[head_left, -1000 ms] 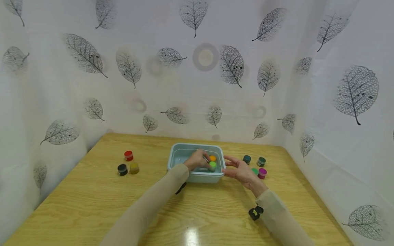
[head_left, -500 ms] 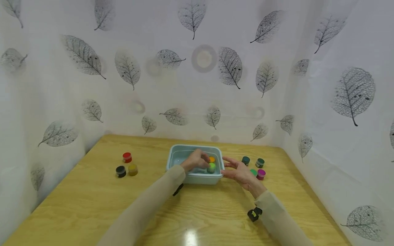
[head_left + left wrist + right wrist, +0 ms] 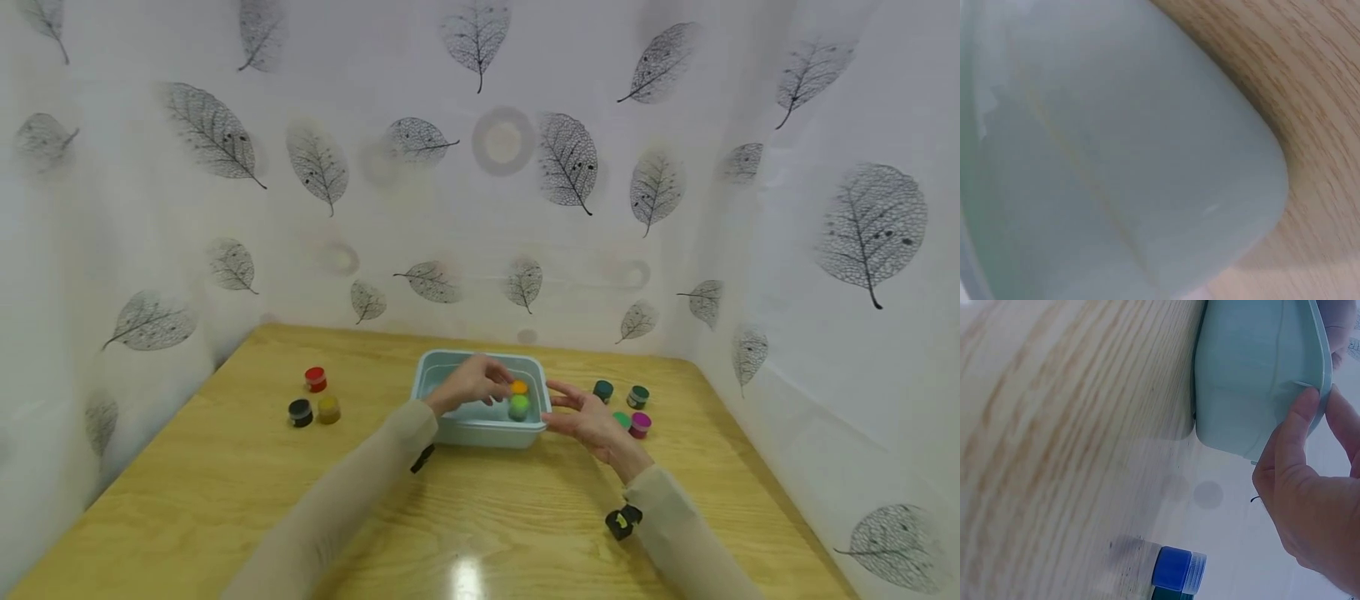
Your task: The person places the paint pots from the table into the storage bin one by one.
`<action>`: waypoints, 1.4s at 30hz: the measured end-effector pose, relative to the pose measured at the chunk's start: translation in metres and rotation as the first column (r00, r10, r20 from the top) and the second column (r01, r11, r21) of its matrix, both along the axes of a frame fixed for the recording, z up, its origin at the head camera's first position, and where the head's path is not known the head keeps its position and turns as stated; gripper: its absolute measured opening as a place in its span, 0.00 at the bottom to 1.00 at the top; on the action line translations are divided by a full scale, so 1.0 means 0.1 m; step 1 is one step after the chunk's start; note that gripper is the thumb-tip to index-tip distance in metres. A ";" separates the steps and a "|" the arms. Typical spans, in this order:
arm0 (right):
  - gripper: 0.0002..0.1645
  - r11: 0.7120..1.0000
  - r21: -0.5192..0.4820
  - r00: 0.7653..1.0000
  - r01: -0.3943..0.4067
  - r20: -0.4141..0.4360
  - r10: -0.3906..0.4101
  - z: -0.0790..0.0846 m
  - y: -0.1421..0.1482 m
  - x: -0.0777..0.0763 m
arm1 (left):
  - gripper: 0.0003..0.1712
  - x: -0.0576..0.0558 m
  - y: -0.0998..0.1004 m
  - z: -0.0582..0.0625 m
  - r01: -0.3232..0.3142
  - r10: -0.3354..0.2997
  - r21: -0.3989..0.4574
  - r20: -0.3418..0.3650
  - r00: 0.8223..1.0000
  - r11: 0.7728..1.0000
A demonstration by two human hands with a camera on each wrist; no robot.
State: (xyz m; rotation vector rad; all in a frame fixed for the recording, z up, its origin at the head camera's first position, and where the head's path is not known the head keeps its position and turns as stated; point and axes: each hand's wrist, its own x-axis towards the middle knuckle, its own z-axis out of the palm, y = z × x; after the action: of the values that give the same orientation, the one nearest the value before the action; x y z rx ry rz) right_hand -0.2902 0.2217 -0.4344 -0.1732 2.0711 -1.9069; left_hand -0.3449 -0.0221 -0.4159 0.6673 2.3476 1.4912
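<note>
Pale blue tub [image 3: 487,434] near the far edge of the table [image 3: 487,508], right hand [image 3: 592,423] pinches its right rim, left hand [image 3: 471,385] hangs loosely bent over it, green-lidded jar [image 3: 518,407] and orange-lidded jar [image 3: 519,387] inside by the right edge, just beside the left fingertips

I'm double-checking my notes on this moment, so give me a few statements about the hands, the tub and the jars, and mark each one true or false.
1. The right hand touches the tub. True.
2. The red jar stands inside the tub. False: it stands on the table.
3. The orange jar and the light green jar are in the tub. True.
4. The magenta jar is beside the black jar. False: they stand on opposite sides of the tub.
5. The left hand reaches past the tub's near edge. True.
</note>
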 end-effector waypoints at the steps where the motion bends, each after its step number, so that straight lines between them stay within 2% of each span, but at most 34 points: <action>1: 0.45 1.000 0.000 1.000 0.001 0.000 -0.001 0.00 0.00 0.00 | 0.15 0.00 -0.02 0.01 0.002 -0.002 -0.002 -0.013 1.000 1.000; 6: 0.45 1.000 -0.018 1.000 0.003 0.006 -0.003 0.00 -0.01 -0.01 | 0.14 0.02 -0.16 0.06 -0.022 0.021 -0.034 -0.055 0.998 0.999; 10: 0.44 1.000 -0.015 1.000 0.000 -0.004 0.000 0.00 -0.01 0.00 | 0.13 0.04 -0.27 0.11 -0.063 0.061 -0.042 -0.048 0.997 0.997; 15: 0.43 1.000 -0.011 1.000 0.026 0.009 -0.026 0.01 0.00 0.01 | 0.11 0.06 -0.40 0.17 -0.124 0.123 -0.015 -0.060 0.991 0.992; 19: 0.44 1.000 -0.018 1.000 0.025 0.008 -0.025 0.01 -0.01 0.01 | 0.10 0.05 -0.55 0.19 -0.143 0.145 0.028 -0.083 0.986 0.989; 23: 0.44 1.000 -0.023 1.000 0.020 0.016 -0.020 0.01 -0.02 0.01 | 0.12 0.06 -0.73 0.20 -0.167 0.171 0.067 -0.063 0.983 0.984; 29: 0.43 1.000 -0.010 1.000 0.011 -0.001 -0.011 0.01 0.00 0.03 | 0.15 0.04 -0.89 0.18 -0.195 0.198 0.057 -0.062 0.978 0.979; 35: 0.44 1.000 -0.006 1.000 -0.020 -0.014 0.020 0.02 0.03 0.04 | 0.19 0.03 -1.04 0.21 -0.168 0.168 0.034 -0.012 0.986 0.985; 39: 0.44 1.000 -0.010 1.000 -0.011 -0.008 0.011 0.04 0.01 0.04 | 0.21 0.00 -1.20 0.25 -0.067 0.067 -0.023 0.007 0.998 0.997; 42: 0.43 1.000 -0.012 1.000 -0.007 0.000 0.007 0.04 0.01 0.04 | 0.23 0.00 -1.32 0.30 0.007 -0.006 -0.068 0.015 1.000 0.998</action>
State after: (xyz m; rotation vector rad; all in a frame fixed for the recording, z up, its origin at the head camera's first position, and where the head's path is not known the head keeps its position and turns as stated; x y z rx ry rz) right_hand -0.2865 0.2223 -0.4302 -0.1829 2.0573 -1.9157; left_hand -0.3452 -0.1544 -0.3855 0.6447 2.3712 1.4019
